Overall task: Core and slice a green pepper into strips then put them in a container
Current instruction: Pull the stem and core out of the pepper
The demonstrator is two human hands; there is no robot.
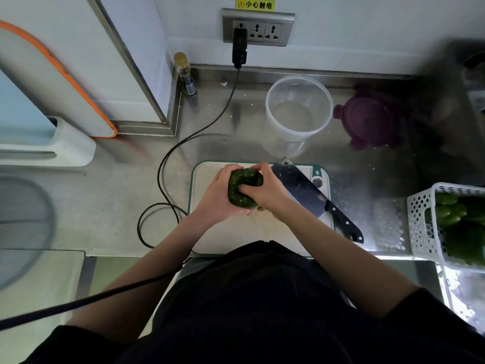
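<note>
A dark green pepper [240,189] is held over the white cutting board [210,232] by both hands. My left hand [216,198] wraps its left side with the thumb underneath. My right hand [267,190] grips its right side, with a thumb pressed into the pepper's hollow middle. A cleaver [307,193] with a black handle lies on the board's right part, blade pointing away from me. A clear round container [298,114] stands open behind the board.
A purple lid [372,119] lies to the right of the container. A white perforated basket [425,222] with more green peppers sits at the right edge. A black cable [168,164] loops left of the board. A small bottle [185,74] stands by the wall.
</note>
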